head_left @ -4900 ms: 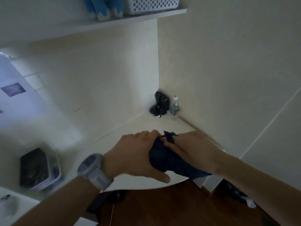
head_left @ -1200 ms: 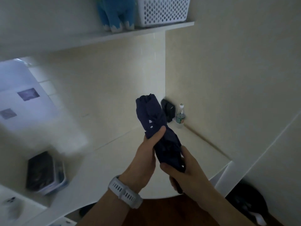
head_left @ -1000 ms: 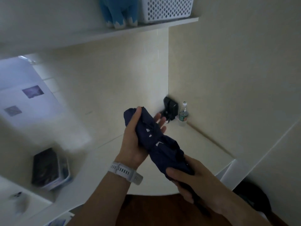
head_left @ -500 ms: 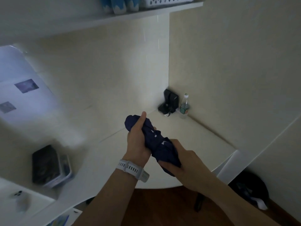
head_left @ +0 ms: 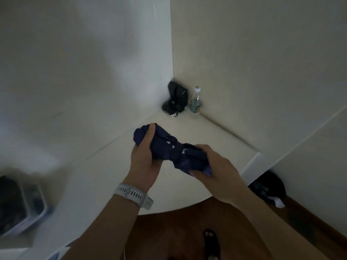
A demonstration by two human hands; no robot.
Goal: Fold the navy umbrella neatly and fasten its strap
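Note:
The navy umbrella (head_left: 170,147) is rolled into a short bundle and held in the air above the white corner desk (head_left: 105,171). It lies nearly level, its far end pointing up-left. My left hand (head_left: 145,156), with a white watch on the wrist, wraps around that far end, thumb on top. My right hand (head_left: 216,167) grips the near end, fingers curled under the cloth. A strap cinches the bundle at its middle, between my hands, with small white marks beside it. The handle is hidden in my right hand.
A black device (head_left: 175,98) and a water bottle (head_left: 195,102) stand in the desk's far corner. A dark box (head_left: 20,203) sits blurred at the left edge. Dark clothing (head_left: 266,188) lies on the wooden floor (head_left: 187,231) at right, below the desk's curved front edge.
The umbrella went from upright to nearly level and sank closer to the desk. My left hand slid up to its far end. The camera tilted down, so the shelf has left the view.

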